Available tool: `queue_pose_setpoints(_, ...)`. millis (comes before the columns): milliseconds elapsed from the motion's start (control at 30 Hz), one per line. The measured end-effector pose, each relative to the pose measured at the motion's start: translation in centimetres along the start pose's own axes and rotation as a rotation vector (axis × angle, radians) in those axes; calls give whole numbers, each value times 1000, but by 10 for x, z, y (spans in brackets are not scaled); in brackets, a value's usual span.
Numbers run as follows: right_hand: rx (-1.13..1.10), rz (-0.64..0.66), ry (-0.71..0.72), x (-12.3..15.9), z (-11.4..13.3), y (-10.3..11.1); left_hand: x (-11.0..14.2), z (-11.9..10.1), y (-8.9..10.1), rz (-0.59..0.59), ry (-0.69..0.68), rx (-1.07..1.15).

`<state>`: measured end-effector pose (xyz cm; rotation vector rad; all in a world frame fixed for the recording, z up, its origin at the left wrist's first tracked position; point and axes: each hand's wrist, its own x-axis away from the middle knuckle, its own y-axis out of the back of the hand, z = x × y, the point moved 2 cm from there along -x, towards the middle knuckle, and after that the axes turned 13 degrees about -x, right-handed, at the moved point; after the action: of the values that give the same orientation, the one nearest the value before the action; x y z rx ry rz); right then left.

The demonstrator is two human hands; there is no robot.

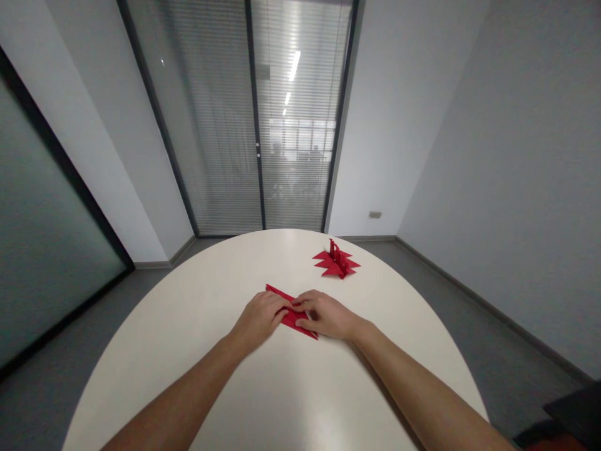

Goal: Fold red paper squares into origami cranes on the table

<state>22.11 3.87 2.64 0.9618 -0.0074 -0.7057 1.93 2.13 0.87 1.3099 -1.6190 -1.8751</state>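
Observation:
A sheet of red paper (292, 318), folded into a narrow slanted strip, lies on the white round table (263, 388). My left hand (263, 316) is closed on its left part, thumb and fingers pressing along the folds. From the other side, my right hand (328, 314) grips the paper with bent fingers, its thumb nearer me. The fingertips of both hands almost meet over the middle of the strip and cover part of it. Beyond my right hand stands a cluster of red folded-paper cranes (337, 262), with pointed wings spread out.
The table's curved far edge runs close to a glass partition with blinds (220, 125). Grey walls stand on both sides. A dark object (573, 413) shows at the lower right, beside the table. A wall socket (374, 215) sits low on the back wall.

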Motion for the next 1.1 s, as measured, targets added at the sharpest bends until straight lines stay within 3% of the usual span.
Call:
queue_pose_setpoints(133, 26, 12, 59, -2, 1, -4, 1, 2, 0, 10, 32, -7)
queue_pose_setpoints(533, 197, -28, 6, 0, 9, 0, 1, 2, 5, 84, 107, -95)
queue_pose_setpoints(1100, 259, -21, -1, 0, 10, -3, 4, 1, 10, 63, -4, -146)
